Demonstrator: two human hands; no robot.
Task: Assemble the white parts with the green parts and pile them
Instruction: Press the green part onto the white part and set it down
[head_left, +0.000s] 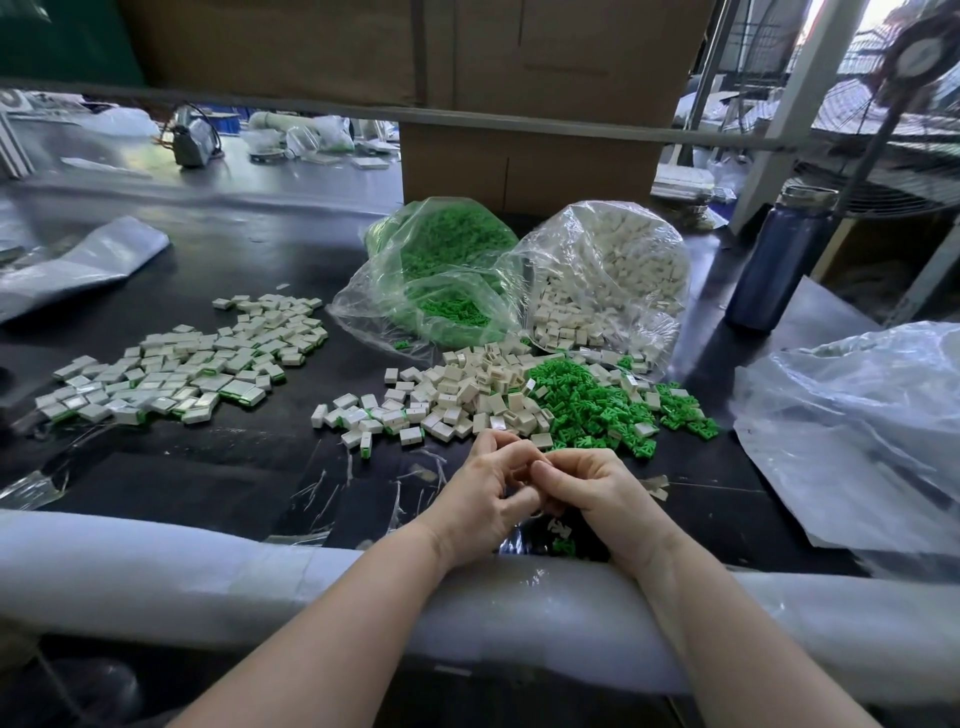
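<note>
My left hand (485, 491) and my right hand (597, 493) meet at the near edge of the black table (208, 467), fingers curled together around something small that they hide. A few green parts (561, 535) lie under my right palm. Just beyond my hands lies a heap of loose white parts (457, 400), and to its right a heap of green parts (597, 405). At the left spreads a pile of assembled white-and-green pieces (182, 364). Behind stand a clear bag of green parts (447, 270) and a clear bag of white parts (613, 275).
A white foam pad (156, 577) covers the table's near edge under my forearms. Crumpled plastic sheet (857, 431) lies at the right, another plastic bag (78, 265) at the left. A dark blue bottle (779, 260) stands at the right, cardboard boxes (530, 156) behind the bags.
</note>
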